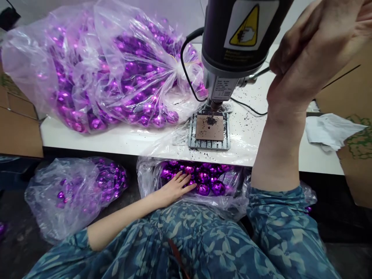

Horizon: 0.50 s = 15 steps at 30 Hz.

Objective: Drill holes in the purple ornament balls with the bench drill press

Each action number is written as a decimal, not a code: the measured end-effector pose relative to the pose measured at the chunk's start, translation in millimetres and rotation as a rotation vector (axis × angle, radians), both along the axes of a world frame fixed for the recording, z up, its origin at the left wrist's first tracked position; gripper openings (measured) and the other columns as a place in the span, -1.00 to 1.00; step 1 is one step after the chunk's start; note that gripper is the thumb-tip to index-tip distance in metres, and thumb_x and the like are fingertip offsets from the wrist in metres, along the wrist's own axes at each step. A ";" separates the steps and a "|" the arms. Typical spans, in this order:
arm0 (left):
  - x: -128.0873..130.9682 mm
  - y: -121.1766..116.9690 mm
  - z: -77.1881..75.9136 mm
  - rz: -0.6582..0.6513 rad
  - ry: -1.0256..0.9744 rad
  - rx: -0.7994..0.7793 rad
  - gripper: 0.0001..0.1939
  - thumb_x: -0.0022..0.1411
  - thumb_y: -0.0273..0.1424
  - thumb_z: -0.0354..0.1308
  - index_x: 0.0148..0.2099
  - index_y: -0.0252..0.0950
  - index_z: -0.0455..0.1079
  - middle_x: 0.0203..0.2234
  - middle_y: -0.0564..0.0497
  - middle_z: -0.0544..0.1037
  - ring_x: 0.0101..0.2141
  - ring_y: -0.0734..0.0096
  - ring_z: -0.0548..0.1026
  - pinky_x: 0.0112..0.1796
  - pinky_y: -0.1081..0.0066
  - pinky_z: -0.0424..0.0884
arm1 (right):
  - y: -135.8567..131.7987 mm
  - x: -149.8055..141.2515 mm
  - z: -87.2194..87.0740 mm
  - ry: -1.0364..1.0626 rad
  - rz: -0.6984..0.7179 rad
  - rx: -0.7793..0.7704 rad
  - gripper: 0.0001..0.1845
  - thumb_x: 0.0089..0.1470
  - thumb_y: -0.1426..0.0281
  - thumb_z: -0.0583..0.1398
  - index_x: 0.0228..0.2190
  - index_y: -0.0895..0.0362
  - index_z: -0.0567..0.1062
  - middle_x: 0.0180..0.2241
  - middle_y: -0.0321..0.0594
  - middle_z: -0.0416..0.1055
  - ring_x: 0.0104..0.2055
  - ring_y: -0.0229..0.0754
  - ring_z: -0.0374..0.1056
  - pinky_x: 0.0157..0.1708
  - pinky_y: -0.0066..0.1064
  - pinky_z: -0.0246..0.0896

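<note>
My left hand (174, 188) lies with fingers spread on shiny purple mirrored balls (203, 177) in an open clear plastic bag (232, 201), just below the table's front edge. No ball is gripped in it. Raised at the upper right, my right hand (316, 50) has its fingers curled around the end of a lever (261, 72) on a drill press (244, 58). Under the drill head, a brown square board (209, 131) with a small hole and a heap of dark shavings sits on the slotted metal base (209, 145). No ball is on the board.
A large tied bag of purple balls (116, 77) covers the table's left side. Another bag (78, 190) lies below at left. Cardboard boxes (21, 124) flank the white table (130, 145). Crumpled white paper (331, 131) is at right. A black cable (186, 73) loops beside the drill.
</note>
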<state>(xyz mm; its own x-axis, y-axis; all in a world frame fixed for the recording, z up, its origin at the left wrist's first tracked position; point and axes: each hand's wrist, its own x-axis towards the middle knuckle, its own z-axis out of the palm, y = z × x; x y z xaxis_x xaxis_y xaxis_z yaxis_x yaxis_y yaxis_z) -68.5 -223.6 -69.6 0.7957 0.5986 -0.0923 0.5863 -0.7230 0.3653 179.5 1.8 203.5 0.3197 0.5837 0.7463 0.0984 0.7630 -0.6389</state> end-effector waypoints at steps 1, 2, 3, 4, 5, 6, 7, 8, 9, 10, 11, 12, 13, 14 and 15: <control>-0.2 -0.5 -0.8 0.000 -0.015 0.010 -0.40 0.40 -0.53 0.00 0.43 -0.14 0.12 0.32 -0.24 0.33 0.35 0.03 0.27 0.32 -0.08 0.21 | -3.1 0.3 4.6 -0.048 -0.004 -0.057 -0.53 0.09 -0.03 -0.02 -0.68 -0.04 0.06 -0.77 -0.47 -0.13 -0.75 -0.58 -0.03 -0.70 -0.60 -0.16; -0.8 -0.4 -1.0 -0.003 -0.037 0.017 -0.40 0.40 -0.52 0.00 0.43 -0.16 0.12 0.32 -0.24 0.33 0.35 0.02 0.26 0.31 -0.06 0.25 | -4.7 1.2 8.8 -0.093 -0.007 -0.118 -0.50 0.06 -0.10 -0.05 -0.67 -0.03 0.03 -0.75 -0.47 -0.13 -0.73 -0.59 -0.01 -0.68 -0.62 -0.11; -1.5 -0.3 -0.8 -0.009 -0.065 0.026 -0.41 0.40 -0.52 0.00 0.42 -0.18 0.13 0.30 -0.25 0.35 0.34 0.02 0.27 0.29 -0.04 0.30 | -4.4 2.5 12.6 -0.125 -0.009 -0.175 -0.47 0.06 -0.13 -0.07 -0.67 -0.02 0.00 -0.74 -0.46 -0.11 -0.72 -0.60 0.00 -0.68 -0.63 -0.07; -2.4 -0.3 -0.5 -0.015 -0.095 0.038 -0.44 0.40 -0.51 -0.01 0.41 -0.20 0.16 0.28 -0.25 0.37 0.34 0.02 0.28 0.27 -0.02 0.35 | -2.2 4.1 15.7 -0.142 -0.006 -0.222 -0.45 0.07 -0.14 -0.08 -0.66 0.00 0.00 -0.73 -0.47 -0.08 -0.72 -0.61 0.01 -0.68 -0.63 -0.06; -3.2 -0.5 -0.1 -0.021 -0.128 0.054 -0.47 0.41 -0.51 -0.02 0.38 -0.21 0.20 0.25 -0.24 0.40 0.33 0.03 0.29 0.24 0.01 0.38 | 1.5 5.9 18.0 -0.154 0.010 -0.267 -0.45 0.10 -0.13 -0.08 -0.64 0.01 0.02 -0.71 -0.48 -0.03 -0.72 -0.60 0.02 -0.68 -0.63 -0.06; -4.0 -1.1 0.3 -0.022 -0.163 0.075 -0.50 0.43 -0.50 -0.03 0.36 -0.21 0.23 0.22 -0.23 0.42 0.33 0.04 0.29 0.23 0.02 0.41 | 6.1 7.6 19.7 -0.154 0.031 -0.299 -0.46 0.14 -0.11 -0.07 -0.62 0.02 0.05 -0.70 -0.48 0.00 -0.71 -0.60 0.02 -0.68 -0.62 -0.06; -4.6 -1.8 1.0 -0.017 -0.200 0.103 -0.53 0.44 -0.50 -0.03 0.34 -0.21 0.27 0.20 -0.22 0.45 0.32 0.06 0.30 0.22 0.04 0.43 | 11.0 9.1 20.6 -0.153 0.050 -0.320 -0.49 0.18 -0.07 -0.07 -0.61 0.02 0.07 -0.70 -0.49 0.00 -0.71 -0.60 0.01 -0.68 -0.63 -0.07; -5.2 -2.4 1.9 -0.007 -0.242 0.135 -0.56 0.45 -0.50 -0.03 0.32 -0.21 0.29 0.17 -0.21 0.48 0.31 0.08 0.32 0.21 0.05 0.44 | 15.4 10.2 21.0 -0.155 0.065 -0.331 -0.52 0.22 -0.01 -0.05 -0.59 0.02 0.07 -0.70 -0.50 -0.02 -0.71 -0.60 0.00 -0.67 -0.64 -0.08; -5.9 -2.9 3.2 0.009 -0.288 0.168 -0.57 0.45 -0.50 -0.01 0.30 -0.21 0.31 0.14 -0.20 0.51 0.29 0.10 0.34 0.21 0.05 0.45 | 19.0 11.0 20.9 -0.159 0.073 -0.335 -0.54 0.23 0.04 -0.03 -0.58 0.02 0.06 -0.70 -0.52 -0.03 -0.71 -0.61 0.01 -0.66 -0.65 -0.07; -6.9 -3.1 4.9 0.034 -0.338 0.201 -0.59 0.45 -0.49 0.02 0.29 -0.21 0.32 0.10 -0.18 0.53 0.27 0.12 0.37 0.20 0.06 0.46 | 21.3 11.8 20.3 -0.167 0.073 -0.330 -0.56 0.22 0.07 0.00 -0.58 0.02 0.05 -0.71 -0.53 -0.03 -0.70 -0.62 0.03 -0.65 -0.67 -0.05; -8.6 -2.8 6.9 0.068 -0.392 0.234 -0.60 0.44 -0.49 0.06 0.28 -0.21 0.32 0.07 -0.17 0.56 0.23 0.15 0.41 0.18 0.07 0.48 | 22.4 12.5 19.3 -0.176 0.071 -0.323 -0.56 0.19 0.06 0.03 -0.58 0.02 0.05 -0.71 -0.54 -0.02 -0.69 -0.63 0.04 -0.63 -0.68 -0.03; -11.1 -2.1 8.9 0.113 -0.448 0.265 -0.60 0.43 -0.49 0.09 0.26 -0.21 0.33 0.03 -0.15 0.58 0.19 0.17 0.46 0.17 0.08 0.49 | 22.4 13.4 17.9 -0.184 0.070 -0.309 -0.55 0.14 0.04 0.06 -0.59 0.03 0.05 -0.72 -0.55 0.00 -0.68 -0.63 0.07 -0.62 -0.68 -0.02; -14.6 -1.1 10.9 0.171 -0.499 0.292 -0.61 0.41 -0.48 0.12 0.24 -0.21 0.34 0.00 -0.13 0.60 0.15 0.19 0.50 0.15 0.09 0.51 | 21.4 14.6 16.2 -0.186 0.074 -0.290 -0.54 0.08 0.01 0.08 -0.60 0.04 0.07 -0.71 -0.55 0.04 -0.67 -0.64 0.10 -0.60 -0.67 0.00; -19.2 0.0 12.5 0.244 -0.541 0.315 -0.63 0.41 -0.48 0.14 0.22 -0.21 0.35 -0.04 -0.11 0.62 0.10 0.21 0.53 0.13 0.10 0.52 | 19.8 15.9 14.3 -0.180 0.079 -0.268 -0.53 0.04 -0.02 0.09 -0.60 0.06 0.11 -0.71 -0.56 0.09 -0.66 -0.63 0.13 -0.59 -0.66 0.01; -24.9 1.1 13.4 0.325 -0.569 0.332 -0.66 0.40 -0.47 0.15 0.19 -0.22 0.37 -0.08 -0.10 0.63 0.07 0.21 0.55 0.10 0.10 0.54 | 17.7 17.4 12.1 -0.173 0.087 -0.249 -0.53 0.01 -0.04 0.09 -0.59 0.08 0.16 -0.70 -0.56 0.14 -0.64 -0.62 0.18 -0.58 -0.65 0.02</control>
